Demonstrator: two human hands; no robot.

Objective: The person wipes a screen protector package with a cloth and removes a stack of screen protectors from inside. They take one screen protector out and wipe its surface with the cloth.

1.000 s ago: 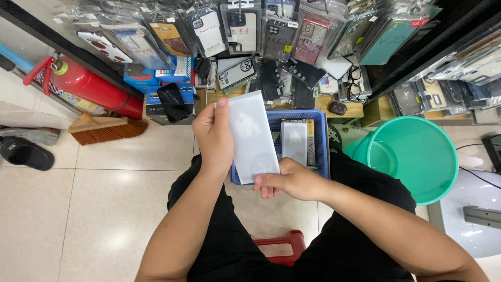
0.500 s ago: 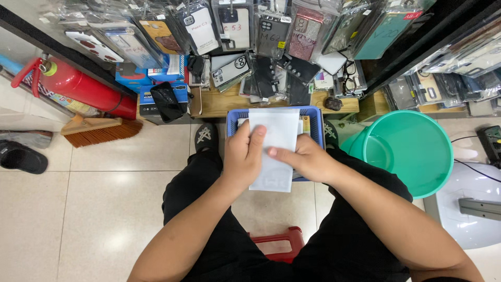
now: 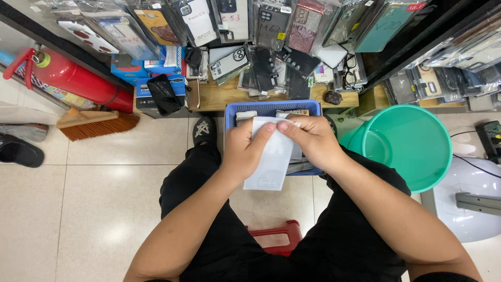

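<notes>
Both hands hold a flat white packet (image 3: 271,162) over my lap. My left hand (image 3: 242,149) grips its left edge with the thumb on top. At the packet's upper end my right hand (image 3: 310,141) pinches it with fingertips. Under the hands a blue plastic basket (image 3: 261,108) rests on my knees, with several packaged items inside, mostly hidden by the hands.
A teal bucket (image 3: 412,146) stands to the right on the tiled floor. A red fire extinguisher (image 3: 78,81) and a brush (image 3: 96,122) lie at the left. Many hanging phone cases (image 3: 261,31) and a wooden shelf (image 3: 224,96) are ahead. A red stool (image 3: 276,235) is under me.
The white packet has come down from an upright raised position to lie over the basket, and my right hand has moved from its lower end to its upper end.
</notes>
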